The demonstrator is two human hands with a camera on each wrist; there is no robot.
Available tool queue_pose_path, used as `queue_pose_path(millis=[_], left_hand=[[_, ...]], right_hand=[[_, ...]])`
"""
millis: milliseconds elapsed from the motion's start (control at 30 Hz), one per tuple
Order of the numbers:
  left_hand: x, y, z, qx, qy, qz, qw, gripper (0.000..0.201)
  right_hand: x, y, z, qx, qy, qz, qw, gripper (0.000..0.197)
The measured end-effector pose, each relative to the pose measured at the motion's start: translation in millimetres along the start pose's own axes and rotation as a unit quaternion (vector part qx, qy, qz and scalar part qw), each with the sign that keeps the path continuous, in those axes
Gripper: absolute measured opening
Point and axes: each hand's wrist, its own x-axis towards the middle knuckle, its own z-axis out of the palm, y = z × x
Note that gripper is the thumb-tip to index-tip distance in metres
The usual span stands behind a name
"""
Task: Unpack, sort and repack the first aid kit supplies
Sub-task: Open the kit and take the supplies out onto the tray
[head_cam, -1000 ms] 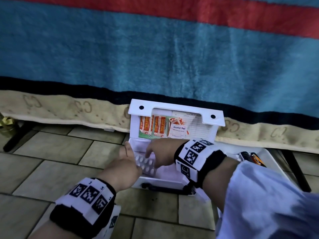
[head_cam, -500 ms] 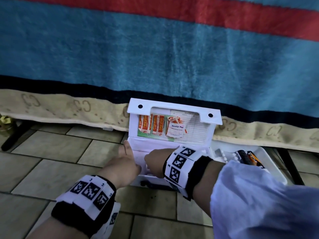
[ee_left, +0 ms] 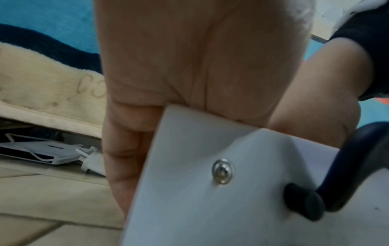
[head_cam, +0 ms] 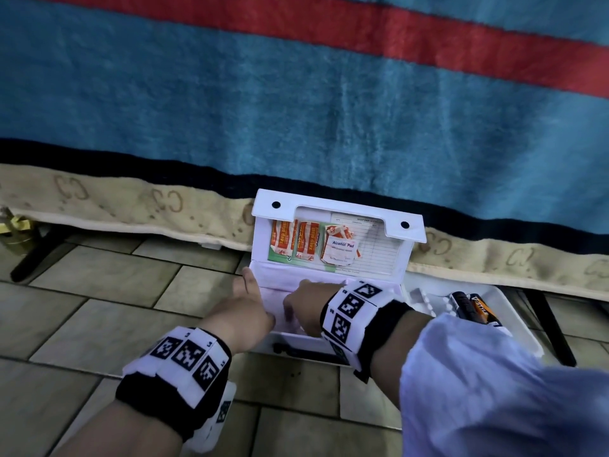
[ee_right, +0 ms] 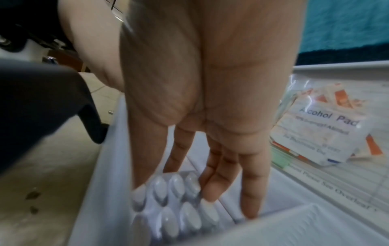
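You are in the repacking step: your right hand (ee_right: 210, 116) reaches down into the white first aid box (head_cam: 329, 338) and holds a blister strip of pills (ee_right: 176, 204) against the left end of the box's base, thumb on one side and fingers on the other, fingers nearly straight. Your left hand (head_cam: 245, 311) steadies the box from outside, its fingers lying flat along the left wall with the thumb up by the hinge corner; it holds nothing else. The lid (head_cam: 336, 209) stands open against the bed, and its clear pocket already carries the orange plaster packets (head_cam: 293, 240) and an alcohol pad (head_cam: 341, 250). To your right a white tray (head_cam: 507, 301) sits just beside the box and has batteries (head_cam: 471, 306) and another pale blister strip in it, so in my judgement the packing is only partly done. The next move calls for laying the strip flat on the box floor, letting go without dragging it back up, then reaching across to the tray. All of this sits on a beige tiled floor (head_cam: 99, 308), right at the foot of a bed draped with a blue blanket (head_cam: 296, 110) that has a red stripe and a cream edge. Under the bed, the left wrist view shows white cables and a plug (ee_left: 90, 159).
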Motion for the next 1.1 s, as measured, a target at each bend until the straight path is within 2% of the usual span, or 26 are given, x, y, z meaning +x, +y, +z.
queue_pose_path(millis=[200, 333, 433, 500, 567, 633, 667, 700, 767, 833, 867, 1000, 1100], left_hand=[[5.5, -4.3, 2.5, 0.003, 0.005, 0.014, 1.0, 0.084], [7.7, -9.9, 1.2, 0.021, 0.001, 0.027, 0.999, 0.085], [6.2, -12.2, -5.9, 0.05, -0.016, 0.024, 0.998, 0.088], [-2.3, -3.6, -8.1, 0.09, 0.026, 0.014, 0.996, 0.085], [-16.5, 9.9, -6.0, 0.117, 0.092, 0.03, 0.988, 0.08], [-33.2, 24.7, 1.1, 0.1, 0.12, 0.093, 0.983, 0.074], [-39.9, 31.4, 6.2, 0.096, 0.11, 0.126, 0.981, 0.071], [-44.6, 37.1, 11.1, 0.097, 0.085, 0.153, 0.98, 0.066], [-47.9, 46.9, 19.7, 0.094, 0.032, 0.191, 0.976, 0.045], [-47.7, 55.3, 24.1, 0.105, 0.033, 0.23, 0.967, 0.015], [-47.4, 58.6, 24.6, 0.12, 0.041, 0.239, 0.963, 0.009], [-40.2, 66.3, 27.3, 0.153, 0.048, 0.231, 0.96, 0.017], [-33.3, 67.5, 26.4, 0.113, 0.036, 0.226, 0.967, 0.02]], right_hand=[[-2.6, -4.1, -6.6, -0.016, 0.03, 0.089, 0.995, 0.038], [-30.1, 16.3, -18.5, -0.004, 0.163, 0.095, 0.982, 0.03], [-66.4, 47.3, -21.4, 0.094, 0.255, 0.103, 0.957, 0.021], [-98.5, 77.1, -15.3, 0.175, 0.323, 0.123, 0.922, 0.018], [-135.7, 107.7, -1.9, 0.26, 0.394, 0.166, 0.866, 0.014], [-172.9, 131.4, 20.8, 0.326, 0.438, 0.241, 0.802, 0.018], [-189.1, 140.9, 35.1, 0.354, 0.445, 0.278, 0.774, 0.02], [-203.5, 147.8, 49.9, 0.376, 0.443, 0.305, 0.754, 0.018], [-225.6, 154.3, 77.5, 0.406, 0.415, 0.338, 0.741, 0.014], [-240.5, 153.3, 99.6, 0.421, 0.373, 0.366, 0.741, 0.013], [-245.3, 150.9, 108.5, 0.426, 0.356, 0.376, 0.741, 0.014], [-246.4, 135.2, 136.1, 0.437, 0.302, 0.399, 0.748, 0.026], [-232.1, 122.5, 149.6, 0.431, 0.242, 0.394, 0.775, 0.029]])
